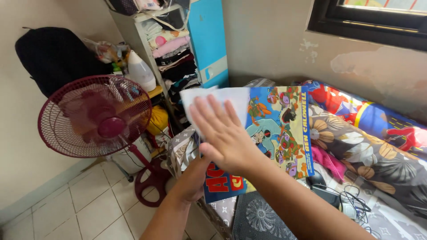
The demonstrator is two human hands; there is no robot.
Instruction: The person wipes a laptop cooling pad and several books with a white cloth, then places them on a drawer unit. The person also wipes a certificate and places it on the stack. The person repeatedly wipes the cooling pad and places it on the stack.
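Note:
A colourful cartoon-covered book [281, 129] is held upright in front of me, over the edge of the bed. My left hand [194, 178] grips it at its lower left corner, mostly from behind. My right hand [221, 132] lies flat on the cover with fingers spread. It presses a white cloth or tissue [213, 97] against the upper left part of the book. The cloth sticks out above and to the left of my fingers.
A dark red standing fan [95, 116] stands on the tiled floor at left. Behind it are a shelf of folded clothes [174, 50], a white humidifier [141, 71] and a black bag [53, 53]. The bed [378, 160] carries floral bedding, cables [349, 201] and a black cooling pad [262, 218].

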